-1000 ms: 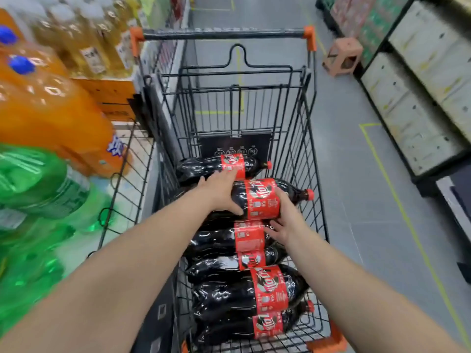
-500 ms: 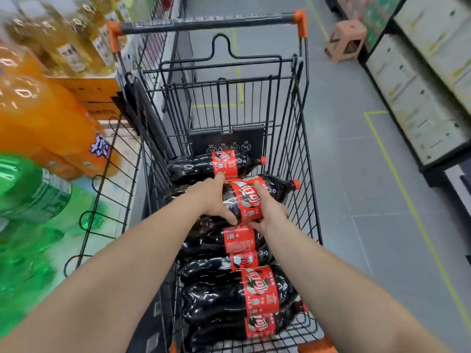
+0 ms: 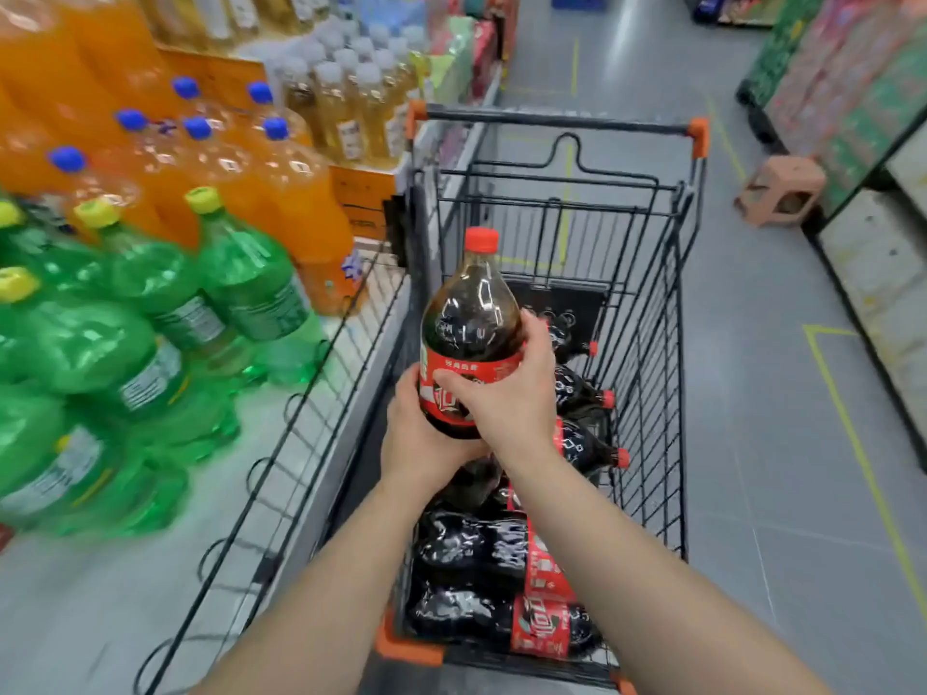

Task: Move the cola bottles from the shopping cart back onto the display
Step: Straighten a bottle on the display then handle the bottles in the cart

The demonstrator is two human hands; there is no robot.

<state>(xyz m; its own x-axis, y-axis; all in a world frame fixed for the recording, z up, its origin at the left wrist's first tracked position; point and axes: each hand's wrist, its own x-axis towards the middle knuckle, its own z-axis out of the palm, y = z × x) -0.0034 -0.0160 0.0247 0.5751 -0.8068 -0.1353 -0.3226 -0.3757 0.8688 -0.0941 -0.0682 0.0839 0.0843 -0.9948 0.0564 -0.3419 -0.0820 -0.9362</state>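
A large cola bottle (image 3: 469,313) with a red cap and red label stands upright in the air above the black wire shopping cart (image 3: 657,343). My left hand (image 3: 416,443) cups its base from below and behind. My right hand (image 3: 511,393) wraps its label from the right side. Several more cola bottles (image 3: 476,554) lie on their sides in the cart, caps pointing right. The display shelf (image 3: 75,609) with a low wire rail (image 3: 301,428) lies to the left of the cart.
Green soda bottles (image 3: 150,313) and orange soda bottles (image 3: 241,178) stand on the display at left, with bare grey shelf surface nearer me. A pink plastic stool (image 3: 780,190) sits on the aisle floor at right, beside stacked cartons (image 3: 853,92).
Both hands have lifted one cola bottle out of the cart and turned it from lying to upright. The view has swung left toward the display.
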